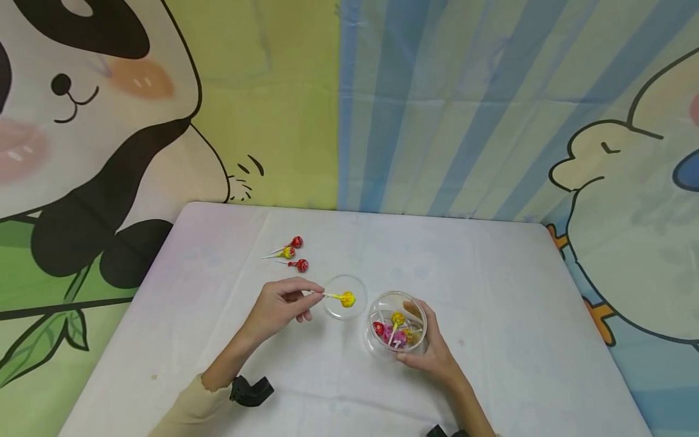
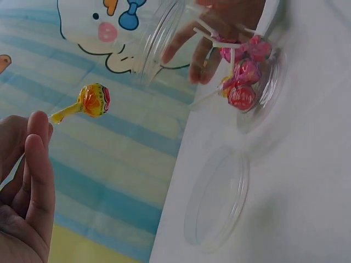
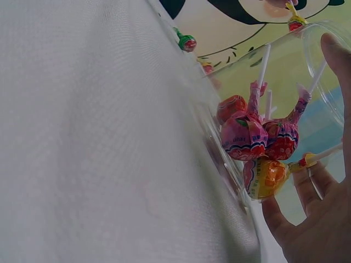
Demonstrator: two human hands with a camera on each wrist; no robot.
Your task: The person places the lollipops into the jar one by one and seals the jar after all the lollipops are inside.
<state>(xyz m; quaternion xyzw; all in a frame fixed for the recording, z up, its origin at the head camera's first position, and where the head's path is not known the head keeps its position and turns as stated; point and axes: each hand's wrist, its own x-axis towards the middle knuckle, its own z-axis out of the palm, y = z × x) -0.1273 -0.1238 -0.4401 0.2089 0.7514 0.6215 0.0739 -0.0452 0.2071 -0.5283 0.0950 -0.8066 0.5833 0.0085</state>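
Between thumb and fingers, my left hand [image 1: 284, 306] pinches the stick of a yellow-wrapped lollipop [image 1: 347, 299]. Its head points right, above the clear round lid [image 1: 348, 316] on the table. To the right, my right hand [image 1: 434, 352] holds a clear jar [image 1: 372, 312] around its side. The jar's mouth is uncovered. Inside lie several lollipops: pink-wrapped ones [image 3: 244, 135], a red one [image 2: 242, 97] and yellow ones [image 3: 266, 178], with white sticks at various angles. The held lollipop [image 2: 95, 101] is apart from the jar in the left wrist view.
Behind my left hand, a red lollipop [image 1: 297, 241], a yellow-green one [image 1: 287, 252] and another red one [image 1: 302, 265] lie in a loose group. A white cloth covers the table [image 1: 508, 303]. A cartoon-printed backdrop [image 1: 295, 109] stands along its far edge.
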